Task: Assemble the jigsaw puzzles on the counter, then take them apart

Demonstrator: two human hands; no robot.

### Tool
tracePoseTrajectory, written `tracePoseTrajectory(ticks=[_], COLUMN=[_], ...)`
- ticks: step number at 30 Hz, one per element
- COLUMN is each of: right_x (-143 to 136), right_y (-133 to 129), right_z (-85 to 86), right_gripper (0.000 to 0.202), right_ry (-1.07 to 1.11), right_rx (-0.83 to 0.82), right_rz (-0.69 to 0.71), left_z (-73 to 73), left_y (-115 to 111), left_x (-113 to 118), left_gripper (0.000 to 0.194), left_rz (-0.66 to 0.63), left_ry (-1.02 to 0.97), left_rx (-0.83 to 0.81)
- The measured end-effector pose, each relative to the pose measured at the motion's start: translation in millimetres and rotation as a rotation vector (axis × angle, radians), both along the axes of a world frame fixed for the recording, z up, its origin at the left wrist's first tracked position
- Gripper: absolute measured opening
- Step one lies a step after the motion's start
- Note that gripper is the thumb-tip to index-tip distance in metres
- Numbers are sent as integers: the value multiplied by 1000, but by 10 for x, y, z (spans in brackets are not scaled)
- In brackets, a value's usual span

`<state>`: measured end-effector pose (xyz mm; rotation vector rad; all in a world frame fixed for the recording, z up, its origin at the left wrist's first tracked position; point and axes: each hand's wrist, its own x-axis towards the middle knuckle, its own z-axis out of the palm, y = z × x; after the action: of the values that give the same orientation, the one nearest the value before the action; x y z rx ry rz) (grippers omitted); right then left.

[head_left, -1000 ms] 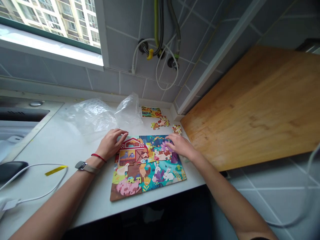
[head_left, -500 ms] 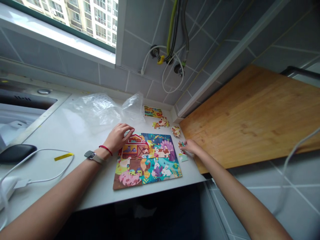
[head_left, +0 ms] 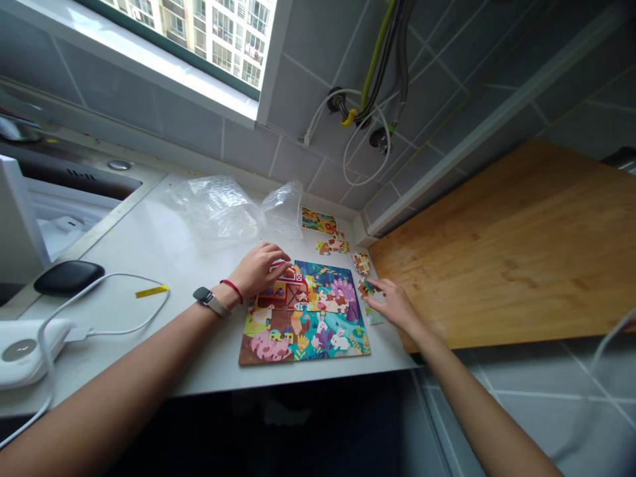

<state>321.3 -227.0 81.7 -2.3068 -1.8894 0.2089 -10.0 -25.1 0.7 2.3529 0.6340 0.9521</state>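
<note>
A colourful farm-animal jigsaw puzzle (head_left: 318, 324) lies on the white countertop, with a barn, a cow, rabbits and a pink pig in its picture. My left hand (head_left: 261, 268) rests at its upper left edge, over the barn, fingers loosely stretched and holding nothing. Just beyond the puzzle's right side, my right hand (head_left: 395, 305) has a puzzle piece (head_left: 366, 287) between thumb and fingertips. Below that hand lies a pale green piece (head_left: 374, 317). Farther back are a small pile of pieces (head_left: 360, 264) and some joined pieces (head_left: 334, 244).
A picture card (head_left: 318, 220) lies by the back wall, beside crumpled clear plastic (head_left: 223, 209). A wooden board (head_left: 497, 252) borders the right side. At left are a black rounded object (head_left: 69, 277), a white cable (head_left: 134, 333), a yellow strip (head_left: 152, 291) and a sink (head_left: 116, 202).
The view has swung left, so everything appears farther right. My right thumb and fingers are spread wider around the piece, which has shifted slightly toward the puzzle. My left hand stays at the puzzle's edge.
</note>
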Motion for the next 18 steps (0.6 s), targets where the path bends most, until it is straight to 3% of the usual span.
tracePoseTrajectory(ticks=[4, 7, 12, 18], right_x=[-662, -1033, -1157, -1144], right_y=[-36, 43, 182, 164], right_z=[-17, -110, -177, -150], right_gripper=[45, 39, 34, 38], right_ry=[164, 139, 70, 32], right_rx=[-18, -57, -90, -101], right_rz=[444, 637, 677, 664], left_z=[69, 67, -15, -33], left_y=[-115, -217, -302, -308], left_x=[20, 45, 78, 84], left_gripper=[22, 26, 38, 40], left_rz=[-68, -138, -230, -231], left_ry=[17, 65, 130, 173], left_rx=[6, 14, 3, 7])
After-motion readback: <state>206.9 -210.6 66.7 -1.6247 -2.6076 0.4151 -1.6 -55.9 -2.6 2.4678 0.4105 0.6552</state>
